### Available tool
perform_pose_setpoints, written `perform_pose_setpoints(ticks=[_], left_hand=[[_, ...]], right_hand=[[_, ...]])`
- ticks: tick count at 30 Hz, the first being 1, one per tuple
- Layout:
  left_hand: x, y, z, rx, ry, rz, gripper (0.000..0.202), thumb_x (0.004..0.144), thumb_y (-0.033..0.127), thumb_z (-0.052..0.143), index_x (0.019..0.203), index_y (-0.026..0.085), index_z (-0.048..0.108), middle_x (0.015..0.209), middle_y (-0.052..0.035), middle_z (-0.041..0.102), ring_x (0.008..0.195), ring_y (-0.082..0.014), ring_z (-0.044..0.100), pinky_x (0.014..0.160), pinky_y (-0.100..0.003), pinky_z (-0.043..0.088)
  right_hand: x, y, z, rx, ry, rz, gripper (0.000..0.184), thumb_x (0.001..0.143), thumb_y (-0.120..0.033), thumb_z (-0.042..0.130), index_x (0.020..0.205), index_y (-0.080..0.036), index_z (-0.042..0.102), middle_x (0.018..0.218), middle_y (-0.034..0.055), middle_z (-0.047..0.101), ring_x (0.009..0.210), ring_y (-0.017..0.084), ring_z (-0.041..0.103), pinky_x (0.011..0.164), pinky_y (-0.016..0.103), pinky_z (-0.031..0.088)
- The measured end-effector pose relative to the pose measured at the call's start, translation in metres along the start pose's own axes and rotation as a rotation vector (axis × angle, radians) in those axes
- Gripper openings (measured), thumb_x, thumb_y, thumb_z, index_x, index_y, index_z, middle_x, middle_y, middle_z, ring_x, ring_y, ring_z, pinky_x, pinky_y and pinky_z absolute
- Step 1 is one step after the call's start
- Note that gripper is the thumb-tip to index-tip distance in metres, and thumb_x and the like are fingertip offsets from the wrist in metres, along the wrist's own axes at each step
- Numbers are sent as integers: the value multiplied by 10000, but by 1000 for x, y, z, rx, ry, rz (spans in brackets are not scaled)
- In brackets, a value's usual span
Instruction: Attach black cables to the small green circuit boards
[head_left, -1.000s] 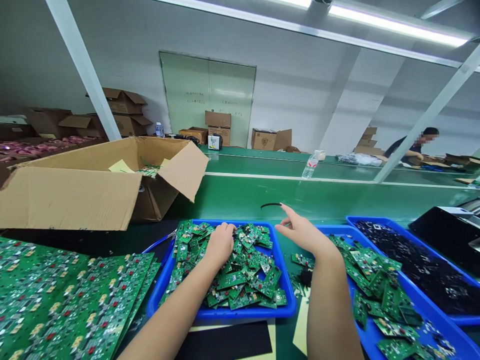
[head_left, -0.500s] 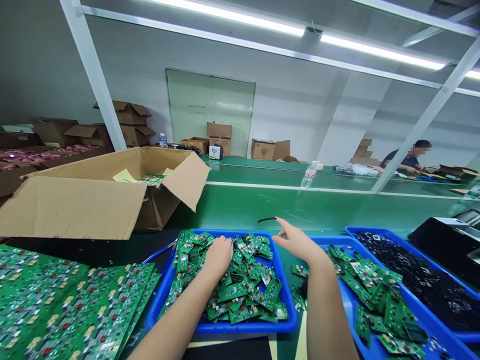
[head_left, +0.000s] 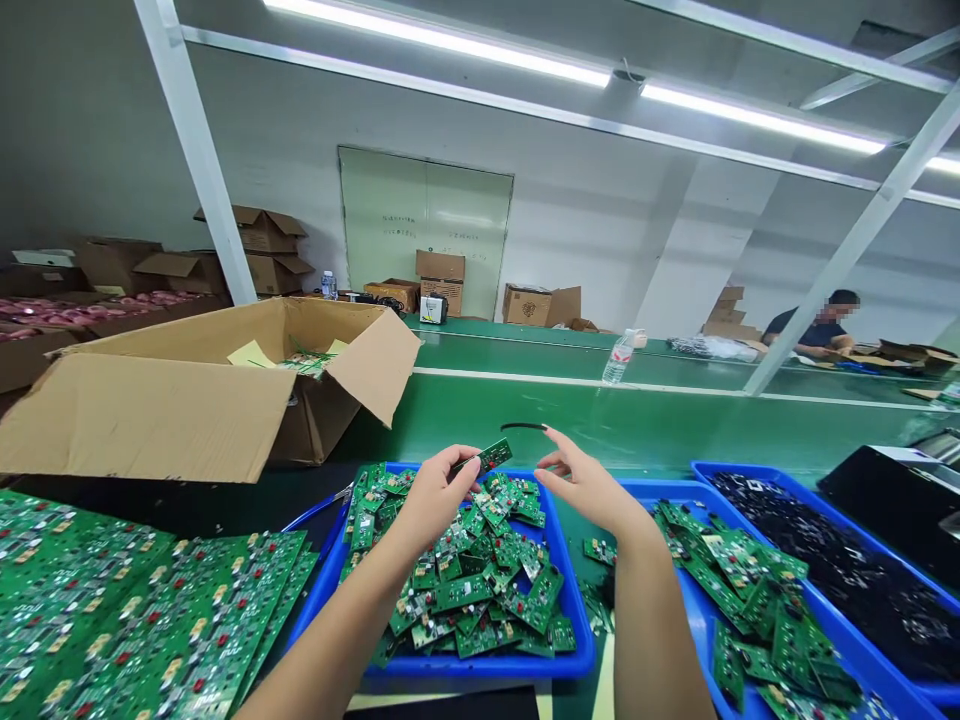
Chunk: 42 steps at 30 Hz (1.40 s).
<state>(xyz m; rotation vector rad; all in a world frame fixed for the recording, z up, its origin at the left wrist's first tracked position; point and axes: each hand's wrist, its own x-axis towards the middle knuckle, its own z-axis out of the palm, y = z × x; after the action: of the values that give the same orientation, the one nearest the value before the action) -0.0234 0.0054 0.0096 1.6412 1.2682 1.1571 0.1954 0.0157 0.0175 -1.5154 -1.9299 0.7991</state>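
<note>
My left hand (head_left: pixel 439 492) pinches a small green circuit board (head_left: pixel 494 457) between thumb and fingers, raised over the far side of a blue tray (head_left: pixel 583 640). Heaped in that tray are many similar loose boards (head_left: pixel 459 592). To the right of the held board is my right hand (head_left: pixel 581 478), its index finger stretched out and its thumb apart. A thin, curved black strip (head_left: pixel 523 426) is carried at the tip of that index finger, pointing left, above and beyond the board. The two hands do not touch.
Large green board panels (head_left: pixel 150 610) lie at left, before an open carton (head_left: pixel 165 410). At right are a second blue tray of boards (head_left: pixel 780 620) and a tray of small black parts (head_left: pixel 832 550). A water bottle (head_left: pixel 619 358) stands farther back; another person (head_left: pixel 810 325) sits far right.
My left hand has risen from the heap with a circuit board in it. My right hand, with the black strip, has shifted slightly left.
</note>
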Motion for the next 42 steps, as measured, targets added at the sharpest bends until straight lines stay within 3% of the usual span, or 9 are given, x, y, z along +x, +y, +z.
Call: perform_pose_setpoints(ticks=[6,12,18,22,28,33,37,40,42], left_hand=[[-7,11,7,-233,-26,5,356,742,455,608,899,139,659,810,-44,655,622,-149,591,598,-269,492],[-7,12,7,-337,-50,-1,328,704,389,687,901,127,674,715,-23,639,599,-131,570,591,-249,471],[-10,12,3,-380,-13,51,316,657,305,749,914,131,689,746,-39,668,626,-127,582,598,-234,471],[-10,13,-1,-335,96,180,155,682,236,699,805,142,704,724,-29,627,623,-123,560,567,-223,449],[-14,17,-2,-209,195,413,136,687,127,637,732,212,734,880,-52,612,882,-183,583,788,-296,484],[-20,21,-3,81,9,597,237,783,146,618,1002,205,684,1048,-84,616,1014,-200,591,894,-338,498],[-23,27,-4,146,-134,472,420,815,284,648,1216,185,574,1159,-103,635,1074,-223,592,957,-368,479],[-23,31,-5,124,-100,292,370,859,323,584,1192,161,602,1079,-91,684,974,-215,631,873,-344,502],[-21,35,-7,109,-217,223,316,835,336,613,1093,158,654,954,-63,710,855,-200,648,749,-295,511]], right_hand=[[-7,-20,8,291,72,-248,621,813,-322,549,1389,-172,371,1023,80,654,819,166,618,763,328,518],[-2,-26,15,376,132,-312,522,804,-278,524,1298,-146,415,754,-1,600,697,153,583,688,316,485],[-5,-28,16,504,75,-296,570,780,-265,585,1304,-167,383,736,-26,591,680,143,597,685,311,477],[-5,-35,18,674,37,-220,599,753,-328,636,1273,-175,382,795,-10,613,677,152,653,670,315,518],[-8,-46,19,881,64,-150,669,670,-304,725,1244,-192,400,831,-12,620,606,134,653,601,303,556],[-10,-46,17,919,147,-167,631,644,-248,729,1203,-212,439,829,-26,619,561,104,624,561,279,565],[-12,-44,15,820,174,-217,587,671,-211,702,1205,-215,456,819,-29,619,547,89,601,556,268,572],[-16,-45,17,734,130,-298,557,711,-176,666,1227,-227,463,826,-28,619,559,88,602,569,259,573],[-19,-47,19,662,104,-346,546,744,-159,639,1254,-240,461,849,-24,622,586,89,609,575,248,566]])
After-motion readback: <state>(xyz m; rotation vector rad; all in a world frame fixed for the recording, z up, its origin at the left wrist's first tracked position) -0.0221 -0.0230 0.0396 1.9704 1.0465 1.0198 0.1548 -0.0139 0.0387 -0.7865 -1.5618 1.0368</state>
